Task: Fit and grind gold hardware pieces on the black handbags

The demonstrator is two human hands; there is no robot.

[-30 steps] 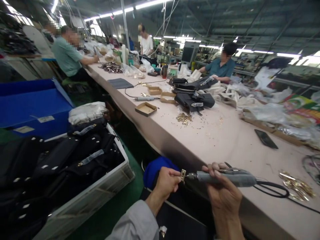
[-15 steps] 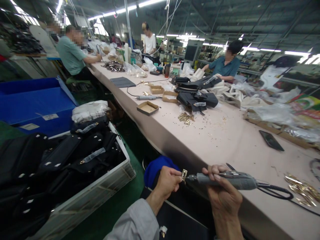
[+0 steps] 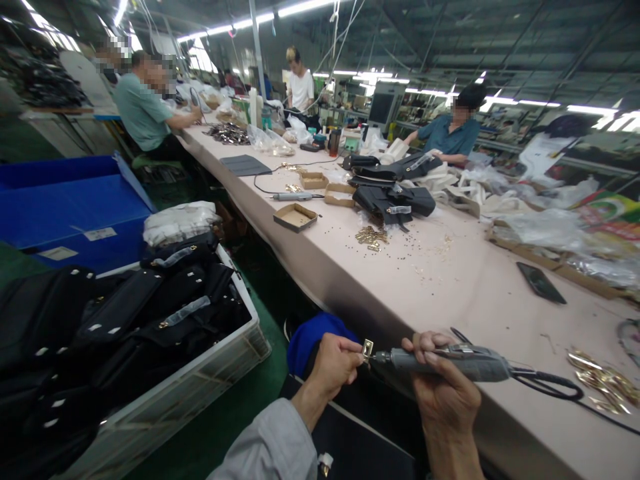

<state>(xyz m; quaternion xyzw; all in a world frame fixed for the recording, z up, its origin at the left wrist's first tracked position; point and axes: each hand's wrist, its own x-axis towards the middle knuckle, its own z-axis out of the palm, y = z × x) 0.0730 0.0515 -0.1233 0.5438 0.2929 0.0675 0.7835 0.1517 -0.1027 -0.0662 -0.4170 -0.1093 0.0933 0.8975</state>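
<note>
My left hand (image 3: 331,365) pinches a small gold metal fitting (image 3: 367,348) at the near edge of the long table (image 3: 450,280). My right hand (image 3: 447,387) is wrapped round a grey corded power screwdriver (image 3: 450,362), held level with its tip against the fitting. The tool's black cord (image 3: 550,385) runs off to the right over the table. A heap of gold fittings (image 3: 603,387) lies on the table just right of the tool.
A white crate (image 3: 165,393) of black bags stands on the floor at left, a blue bin (image 3: 70,210) behind it. Cardboard trays (image 3: 296,217), black bags (image 3: 393,199), loose gold hardware (image 3: 371,235) and a phone (image 3: 541,282) lie on the table. Other people work further along it.
The view has drifted slightly; both hands keep the fitting and the screwdriver together in the same place.
</note>
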